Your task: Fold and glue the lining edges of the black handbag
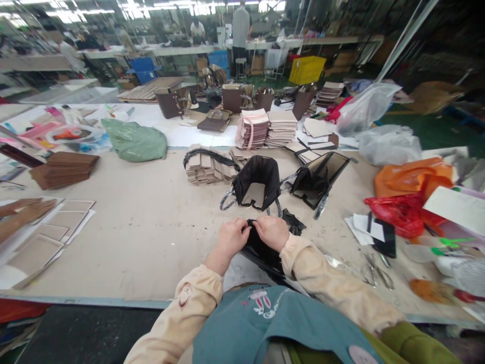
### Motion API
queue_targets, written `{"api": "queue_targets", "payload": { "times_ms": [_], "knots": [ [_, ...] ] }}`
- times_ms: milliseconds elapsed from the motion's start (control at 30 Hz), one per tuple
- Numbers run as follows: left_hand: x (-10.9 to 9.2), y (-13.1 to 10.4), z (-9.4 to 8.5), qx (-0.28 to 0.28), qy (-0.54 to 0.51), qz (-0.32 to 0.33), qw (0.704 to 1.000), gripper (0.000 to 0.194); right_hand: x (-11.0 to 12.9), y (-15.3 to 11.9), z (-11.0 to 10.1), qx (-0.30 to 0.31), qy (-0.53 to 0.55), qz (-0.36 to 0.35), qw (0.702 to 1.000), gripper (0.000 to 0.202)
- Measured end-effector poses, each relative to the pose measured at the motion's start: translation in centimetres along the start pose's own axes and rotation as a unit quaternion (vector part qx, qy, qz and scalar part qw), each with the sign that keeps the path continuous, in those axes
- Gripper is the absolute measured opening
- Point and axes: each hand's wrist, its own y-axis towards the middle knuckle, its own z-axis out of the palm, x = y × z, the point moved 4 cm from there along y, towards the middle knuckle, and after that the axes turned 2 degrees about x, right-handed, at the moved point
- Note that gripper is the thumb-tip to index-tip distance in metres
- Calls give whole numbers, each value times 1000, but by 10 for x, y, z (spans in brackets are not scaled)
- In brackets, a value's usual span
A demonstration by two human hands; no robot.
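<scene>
In the head view, the left hand (234, 237) and the right hand (272, 232) are both pinching the upper edge of a black bag piece (263, 253), which is lying at the table's near side, close to the teal apron (280, 318). Just beyond the hands, an open black bag (257, 183) is standing on the table (144, 227), and a second open bag (312, 182) is leaning to its right, near the scissors (375, 273).
</scene>
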Motion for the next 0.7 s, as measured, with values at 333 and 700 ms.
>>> {"api": "queue_targets", "payload": {
  "times_ms": [333,700],
  "knots": [
    [2,-1,0,4,3,-2,1000,11,3,1,0,-11,8,-36,999,33],
    [4,0,1,5,9,-12,1000,14,7,6,2,-11,12,-55,998,33]
  ]
}}
